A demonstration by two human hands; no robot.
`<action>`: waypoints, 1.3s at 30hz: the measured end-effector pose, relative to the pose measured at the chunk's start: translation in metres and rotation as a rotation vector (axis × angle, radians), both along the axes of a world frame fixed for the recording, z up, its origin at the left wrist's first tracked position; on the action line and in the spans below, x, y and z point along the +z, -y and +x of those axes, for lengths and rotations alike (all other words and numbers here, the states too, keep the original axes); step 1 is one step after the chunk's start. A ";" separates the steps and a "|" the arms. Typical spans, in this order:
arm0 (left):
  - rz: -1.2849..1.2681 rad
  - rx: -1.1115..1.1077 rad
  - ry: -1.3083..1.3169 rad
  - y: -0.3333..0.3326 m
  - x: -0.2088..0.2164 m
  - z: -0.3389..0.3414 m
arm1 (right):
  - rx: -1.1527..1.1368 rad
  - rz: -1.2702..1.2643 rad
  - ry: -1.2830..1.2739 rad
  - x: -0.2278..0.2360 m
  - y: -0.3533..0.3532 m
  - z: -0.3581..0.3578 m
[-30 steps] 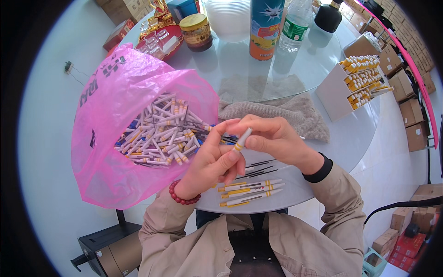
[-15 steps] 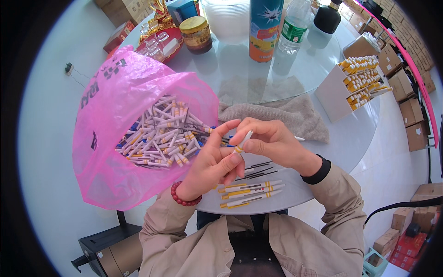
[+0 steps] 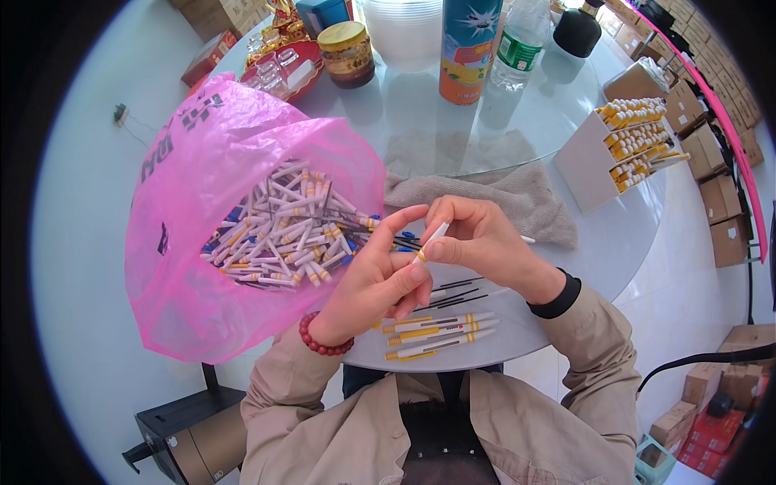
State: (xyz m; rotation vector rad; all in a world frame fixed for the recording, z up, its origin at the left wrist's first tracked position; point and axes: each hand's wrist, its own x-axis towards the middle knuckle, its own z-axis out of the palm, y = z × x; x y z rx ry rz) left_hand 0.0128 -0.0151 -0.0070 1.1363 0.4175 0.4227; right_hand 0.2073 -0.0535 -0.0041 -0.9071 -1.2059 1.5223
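White pen barrel (image 3: pixel 437 234) in the fingertip grip of both hands (image 3: pixel 503 252), near three white-and-yellow pens (image 3: pixel 443 332)

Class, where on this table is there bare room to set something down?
Bare: table right of towel; glass top between bottle and white box. Crowded: left, pink bag; front, pens, black rods, left hand and right hand.

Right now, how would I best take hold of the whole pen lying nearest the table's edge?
I'd pinch the pen across the middle of its white barrel, from above and the near side: it lies flat, roughly left to right, that side looks free, and two other pens lie close along its far side.
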 end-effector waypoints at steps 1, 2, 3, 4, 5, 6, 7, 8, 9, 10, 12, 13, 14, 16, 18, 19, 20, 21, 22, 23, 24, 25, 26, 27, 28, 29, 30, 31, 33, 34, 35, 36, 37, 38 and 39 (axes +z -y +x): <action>-0.018 0.014 0.012 0.000 0.000 0.000 | 0.012 0.042 -0.093 0.000 0.001 0.000; -0.036 0.027 0.024 0.000 0.000 0.000 | -0.012 0.020 -0.137 -0.001 0.003 -0.001; -0.058 0.038 0.036 0.000 0.001 0.000 | -0.014 0.017 -0.179 -0.001 0.006 -0.001; -0.055 0.026 0.041 0.000 0.001 -0.001 | -0.026 0.043 -0.154 -0.001 0.005 0.000; -0.055 0.014 0.046 -0.001 0.001 -0.001 | -0.013 0.088 -0.127 -0.001 0.004 0.001; -0.055 0.001 0.051 -0.002 0.001 -0.001 | -0.009 0.134 -0.090 -0.002 0.002 0.001; -0.058 0.001 0.043 -0.001 0.001 -0.001 | 0.014 0.108 -0.100 -0.003 0.000 0.002; -0.061 0.001 0.035 -0.001 0.001 0.000 | 0.027 0.083 -0.099 -0.004 0.000 0.002; -0.060 0.000 0.026 0.000 0.001 0.000 | 0.019 0.027 -0.065 -0.004 -0.001 0.002; -0.061 0.005 0.033 0.000 0.001 0.000 | 0.027 0.056 -0.119 -0.005 0.000 0.002; -0.052 0.009 0.041 0.000 0.002 0.000 | 0.011 0.055 -0.156 -0.006 0.002 0.001; -0.056 -0.002 0.046 0.000 0.002 0.000 | 0.003 0.074 -0.128 -0.006 0.002 0.001; -0.058 -0.014 0.048 -0.001 0.003 -0.001 | 0.008 0.096 -0.095 -0.006 0.003 0.001; -0.059 -0.020 0.044 -0.002 0.003 -0.001 | 0.016 0.131 -0.077 -0.006 0.002 0.002; -0.055 -0.013 0.031 -0.001 0.002 0.000 | 0.016 0.153 -0.091 -0.005 0.001 0.002; -0.067 -0.012 0.034 -0.001 0.002 -0.001 | 0.015 0.133 -0.093 -0.005 0.001 0.002; -0.077 -0.015 0.036 -0.001 0.002 -0.001 | 0.010 0.110 -0.085 -0.006 0.001 0.001; -0.086 -0.018 0.037 -0.002 0.002 -0.001 | 0.001 0.091 -0.076 -0.006 0.001 0.001; -0.096 -0.012 0.056 -0.003 0.002 0.000 | -0.023 0.046 -0.093 -0.007 0.001 0.001; -0.107 -0.006 0.076 -0.003 0.002 0.000 | -0.050 0.004 -0.110 -0.008 0.001 0.001; -0.118 0.000 0.096 -0.003 0.002 0.001 | -0.067 -0.028 -0.130 -0.009 0.001 0.002; -0.164 0.070 0.139 -0.002 0.002 0.001 | -0.135 -0.051 -0.188 -0.010 0.000 0.003; -0.210 0.140 0.183 0.000 0.001 0.002 | -0.193 -0.064 -0.250 -0.010 -0.002 0.006; -0.245 0.204 0.223 0.002 0.000 0.003 | -0.260 -0.086 -0.300 -0.010 -0.004 0.008; -0.192 0.201 0.170 0.001 0.000 0.001 | -0.287 -0.065 -0.337 -0.010 -0.006 0.010; -0.171 0.170 0.212 -0.001 -0.001 0.000 | -0.275 -0.079 -0.354 -0.011 -0.005 0.010; -0.150 0.139 0.254 -0.002 -0.003 0.000 | -0.262 -0.094 -0.371 -0.011 -0.006 0.010; -0.128 0.110 0.296 -0.003 -0.005 -0.001 | -0.262 -0.117 -0.379 -0.012 -0.006 0.010; -0.141 0.152 0.250 -0.001 -0.011 -0.005 | -0.206 -0.114 -0.386 -0.013 -0.004 0.007; -0.134 0.122 0.276 -0.003 -0.014 -0.007 | -0.177 -0.116 -0.380 -0.013 -0.004 0.005; -0.132 0.094 0.313 -0.006 -0.017 -0.009 | -0.167 -0.108 -0.375 -0.013 -0.003 0.005; -0.126 0.082 0.325 -0.008 -0.020 -0.010 | -0.149 -0.099 -0.364 -0.013 -0.003 0.005; -0.128 0.073 0.349 -0.010 -0.023 -0.010 | -0.138 -0.086 -0.348 -0.013 -0.002 0.005; -0.129 0.064 0.373 -0.011 -0.025 -0.010 | -0.131 -0.099 -0.344 -0.013 -0.002 0.005; -0.118 0.064 0.370 -0.011 -0.026 -0.009 | -0.130 -0.105 -0.337 -0.013 -0.001 0.005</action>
